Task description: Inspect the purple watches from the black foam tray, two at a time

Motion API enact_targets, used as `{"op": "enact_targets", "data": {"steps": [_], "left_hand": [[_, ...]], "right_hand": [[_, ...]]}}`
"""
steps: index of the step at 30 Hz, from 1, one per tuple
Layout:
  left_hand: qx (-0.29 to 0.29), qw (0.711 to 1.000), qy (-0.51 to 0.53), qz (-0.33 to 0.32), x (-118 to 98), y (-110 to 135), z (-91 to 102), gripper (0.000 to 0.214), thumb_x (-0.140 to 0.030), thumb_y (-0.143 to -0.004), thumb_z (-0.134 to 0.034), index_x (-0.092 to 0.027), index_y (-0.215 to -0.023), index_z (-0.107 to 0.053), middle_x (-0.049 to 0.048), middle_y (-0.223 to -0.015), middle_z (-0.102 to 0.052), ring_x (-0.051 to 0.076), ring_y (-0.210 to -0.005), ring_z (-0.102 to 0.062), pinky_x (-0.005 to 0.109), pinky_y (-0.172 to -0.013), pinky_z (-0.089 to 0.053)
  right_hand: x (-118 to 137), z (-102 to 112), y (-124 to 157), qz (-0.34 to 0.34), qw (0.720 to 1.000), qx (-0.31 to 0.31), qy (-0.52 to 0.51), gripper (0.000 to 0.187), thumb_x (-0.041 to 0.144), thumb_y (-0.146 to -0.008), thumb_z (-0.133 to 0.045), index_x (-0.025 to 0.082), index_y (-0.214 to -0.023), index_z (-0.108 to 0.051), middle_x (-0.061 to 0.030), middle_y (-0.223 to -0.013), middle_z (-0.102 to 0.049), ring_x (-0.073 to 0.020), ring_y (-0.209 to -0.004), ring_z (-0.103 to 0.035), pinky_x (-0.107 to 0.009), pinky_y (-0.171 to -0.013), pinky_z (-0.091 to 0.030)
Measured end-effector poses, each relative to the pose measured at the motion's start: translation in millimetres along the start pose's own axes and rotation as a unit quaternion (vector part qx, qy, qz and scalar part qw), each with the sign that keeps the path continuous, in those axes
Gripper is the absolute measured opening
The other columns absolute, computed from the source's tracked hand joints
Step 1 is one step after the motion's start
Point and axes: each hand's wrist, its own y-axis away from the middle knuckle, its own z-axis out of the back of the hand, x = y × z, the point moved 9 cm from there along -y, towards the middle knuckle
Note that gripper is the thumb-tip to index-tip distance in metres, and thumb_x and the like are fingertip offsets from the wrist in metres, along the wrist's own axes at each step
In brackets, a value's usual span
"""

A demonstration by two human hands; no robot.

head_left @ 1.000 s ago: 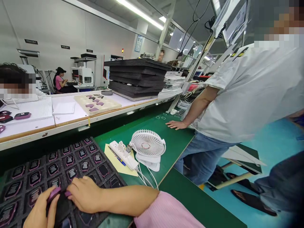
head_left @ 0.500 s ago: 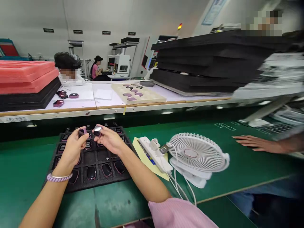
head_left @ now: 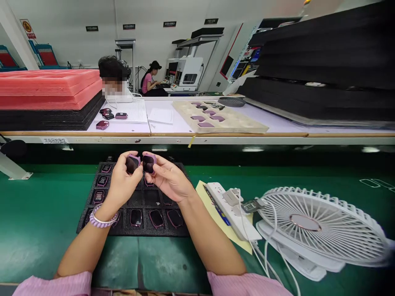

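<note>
Two purple-framed smartwatch bodies with dark screens are held up side by side over a black foam tray. My left hand is closed on one watch body, thumb along its lower edge. The other watch body is gripped by my right hand, between thumb and fingers. Both screens face me. Below them, the tray's compartments hold several more watch bodies, some with lit text on the screen. Two compartments in the tray's middle show bare foam.
A white power strip lies on yellow paper right of the tray, with a white fan and cables beside it. Across the back runs a shelf with pink foam, a beige tray and stacked black foam. A person sits behind it.
The view has swung left, and the co-worker's hand at the right is out of sight. The right-hand watch body has turned, its dark screen now facing me beside the left one.
</note>
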Motion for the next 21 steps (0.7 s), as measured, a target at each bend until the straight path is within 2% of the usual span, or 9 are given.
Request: {"op": "enact_targets", "data": {"steps": [5,11,15,21], "left_hand": [[-0.003,1.000,0.009,0.011,3.3,0.3,-1.1,0.046,-0.039,-0.077,-0.067,-0.017,-0.117,-0.064,0.0043,-0.096,-0.068,0.017,-0.081,-0.064,0.030,-0.073,-0.052],[-0.008,1.000,0.018,0.001,-1.9,-0.6,-0.4,0.046,-0.039,-0.075,-0.067,-0.016,-0.115,-0.065,0.0061,-0.100,-0.070,0.018,-0.087,-0.068,0.031,-0.078,-0.054],[-0.008,1.000,-0.008,0.004,-3.2,-1.6,1.3,0.046,-0.039,-0.074,-0.066,-0.015,-0.113,-0.066,0.0049,-0.097,-0.068,0.017,-0.081,-0.064,0.030,-0.075,-0.052],[-0.005,1.000,0.016,0.024,-5.3,-2.3,5.4,0.053,-0.041,-0.074,-0.070,-0.015,-0.119,-0.063,0.0014,-0.091,-0.062,0.014,-0.073,-0.058,0.028,-0.068,-0.047]], "right_hand": [[-4.2,-5.0,-1.7,-0.010,0.999,0.033,-0.038,0.048,0.037,-0.082,-0.098,0.023,-0.124,-0.077,-0.0010,-0.098,-0.072,-0.0115,-0.076,-0.066,-0.024,-0.075,-0.058],[-2.9,-3.1,-3.1,-0.004,0.998,0.033,-0.052,0.047,0.036,-0.084,-0.097,0.023,-0.125,-0.078,-0.0029,-0.103,-0.074,-0.0125,-0.077,-0.067,-0.024,-0.076,-0.059],[-3.2,-1.7,-3.8,0.002,0.998,0.037,-0.052,0.050,0.034,-0.081,-0.098,0.023,-0.124,-0.076,-0.0016,-0.102,-0.074,-0.0119,-0.076,-0.067,-0.025,-0.077,-0.059],[-2.8,-5.8,-3.8,0.005,0.996,0.055,-0.065,0.050,0.035,-0.082,-0.099,0.024,-0.124,-0.075,-0.0025,-0.110,-0.075,-0.0118,-0.078,-0.069,-0.025,-0.079,-0.059]]}}
